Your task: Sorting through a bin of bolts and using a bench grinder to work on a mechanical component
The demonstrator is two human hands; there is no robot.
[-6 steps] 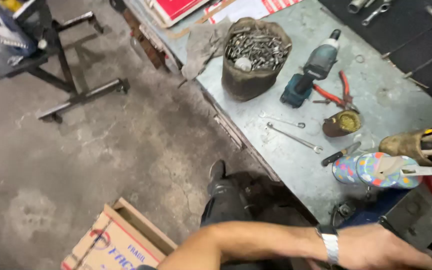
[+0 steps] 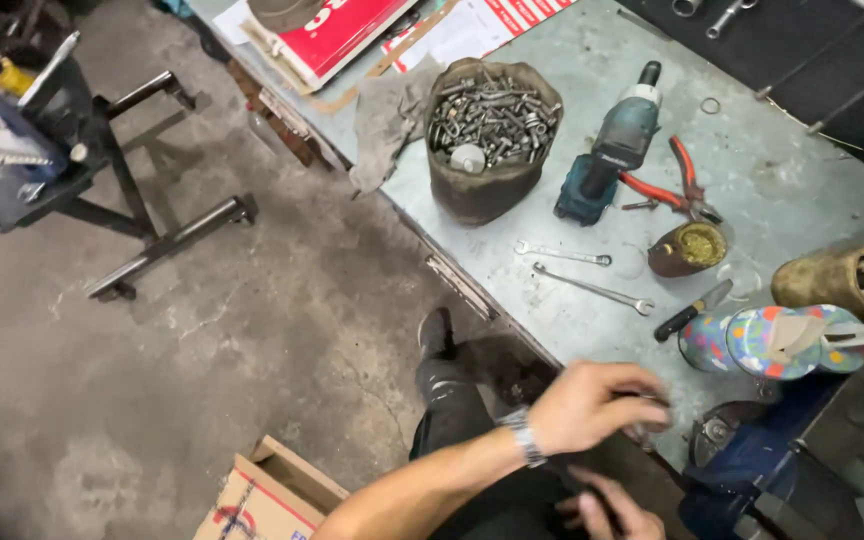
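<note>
Here left hand [image 2: 592,405], wristwatch on, curls over a small item I cannot tell at near table [image 2: 512,250] edge, right hand [image 2: 612,510] below gripping a dark tool [image 2: 582,490].

Small part [image 2: 642,433]: greyish and mostly hidden under the curled fingertips of the left hand [image 2: 592,405]. It sits at the near edge of the bench, just left of the blue vise [image 2: 752,470]. Can't make out its shape, or whether it's actually gripped or only touched.

Dark bar [image 2: 592,492]: slim, black, looks like a handle or rod. It runs diagonally from under the left wrist toward the near right, and the right hand [image 2: 614,515] is wrapped over its near end. The far end is hidden, so the kind of tool is unclear.
</note>
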